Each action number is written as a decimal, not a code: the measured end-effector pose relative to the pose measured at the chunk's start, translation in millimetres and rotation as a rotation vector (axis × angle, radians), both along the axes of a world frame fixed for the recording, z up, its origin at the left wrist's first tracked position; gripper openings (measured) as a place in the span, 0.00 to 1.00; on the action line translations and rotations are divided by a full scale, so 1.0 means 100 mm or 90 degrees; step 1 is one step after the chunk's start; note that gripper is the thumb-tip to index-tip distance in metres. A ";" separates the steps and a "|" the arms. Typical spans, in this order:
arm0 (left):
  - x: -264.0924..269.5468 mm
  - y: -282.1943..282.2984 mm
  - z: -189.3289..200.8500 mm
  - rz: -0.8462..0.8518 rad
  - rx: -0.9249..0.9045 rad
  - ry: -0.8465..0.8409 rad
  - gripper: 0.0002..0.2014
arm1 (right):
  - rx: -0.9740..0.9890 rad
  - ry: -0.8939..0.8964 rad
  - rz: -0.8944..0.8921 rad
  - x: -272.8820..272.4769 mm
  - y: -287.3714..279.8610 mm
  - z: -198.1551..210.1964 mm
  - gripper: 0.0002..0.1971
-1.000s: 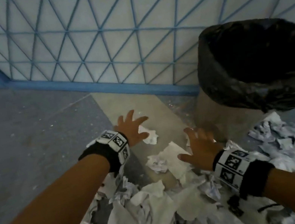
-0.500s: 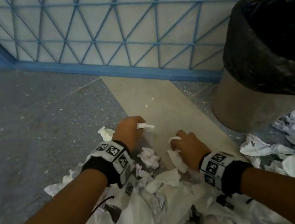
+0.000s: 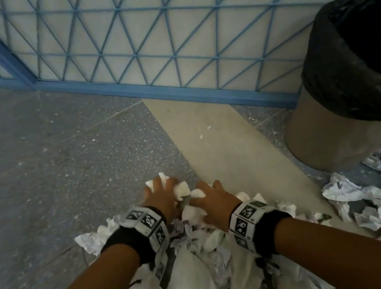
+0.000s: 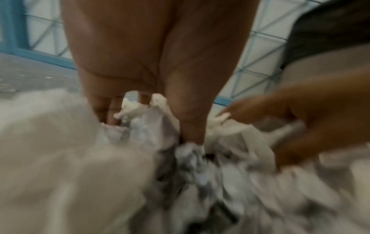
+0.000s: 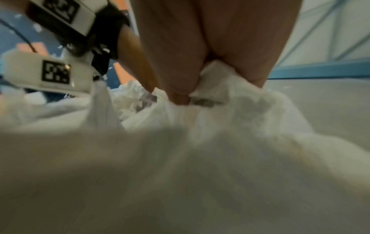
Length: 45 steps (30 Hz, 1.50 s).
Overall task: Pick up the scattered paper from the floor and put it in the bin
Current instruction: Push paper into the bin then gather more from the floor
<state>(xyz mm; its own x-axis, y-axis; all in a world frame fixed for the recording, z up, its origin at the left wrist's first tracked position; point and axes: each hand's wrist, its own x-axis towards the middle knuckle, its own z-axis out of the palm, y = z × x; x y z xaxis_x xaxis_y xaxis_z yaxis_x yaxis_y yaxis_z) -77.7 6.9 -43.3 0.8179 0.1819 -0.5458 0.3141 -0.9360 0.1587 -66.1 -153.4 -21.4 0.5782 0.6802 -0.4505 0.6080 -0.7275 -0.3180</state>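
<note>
Both hands (image 3: 186,199) now closer together

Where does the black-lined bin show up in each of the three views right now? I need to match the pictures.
Head: bin at the right edge, beyond the right hand, standing on the floor.
Left wrist: bin in the upper right corner, black liner over tan wall.
Right wrist: not in it.
Shared landmark: the blue wall frame along the floor.
</note>
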 end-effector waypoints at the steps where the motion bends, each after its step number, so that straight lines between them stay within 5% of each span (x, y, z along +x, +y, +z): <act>1: -0.02 -0.03 0.00 -0.002 -0.005 -0.016 0.27 | 0.006 -0.011 0.007 0.01 0.01 0.02 0.20; 8: 0.10 -0.20 0.57 0.046 -0.199 -0.153 0.13 | 0.235 -0.027 -0.262 0.27 -0.34 0.65 0.12; 14: 0.55 -0.78 1.69 0.062 -0.515 -0.338 0.07 | 0.489 -0.203 -0.421 0.56 -1.16 2.00 0.13; 18: 0.93 -1.63 2.25 0.061 -0.659 -0.448 0.04 | 0.506 -0.362 -0.528 0.83 -1.86 2.53 0.16; 21: 1.14 -2.29 2.47 0.045 -0.648 -0.499 0.16 | 0.525 -0.438 -0.608 1.03 -2.23 2.55 0.18; 25: 1.22 -2.88 2.36 0.042 -0.596 -0.454 0.20 | 0.430 -0.463 -0.648 1.17 -2.44 2.30 0.14; 29: 1.31 -3.02 2.06 -0.231 -0.290 -0.361 0.26 | 0.150 -0.275 -0.570 1.22 -2.48 1.96 0.18; 32: 1.45 -2.87 2.03 -0.419 -0.119 -0.323 0.32 | 0.137 -0.159 -0.552 1.17 -2.46 1.96 0.21; 34: 1.46 -2.77 2.11 -0.465 -0.060 -0.321 0.26 | 0.152 -0.141 -0.562 1.14 -2.43 2.02 0.27; 39: 1.20 -2.39 2.34 -0.355 -0.311 -0.452 0.21 | 0.267 -0.285 -0.572 0.96 -2.05 2.24 0.35; 42: 0.97 -1.97 2.43 -0.258 -0.521 -0.420 0.22 | 0.378 -0.459 -0.495 0.70 -1.56 2.28 0.32; 45: 0.71 -1.42 2.37 -0.148 -0.586 -0.471 0.22 | 0.509 -0.504 -0.397 0.37 -0.99 2.16 0.32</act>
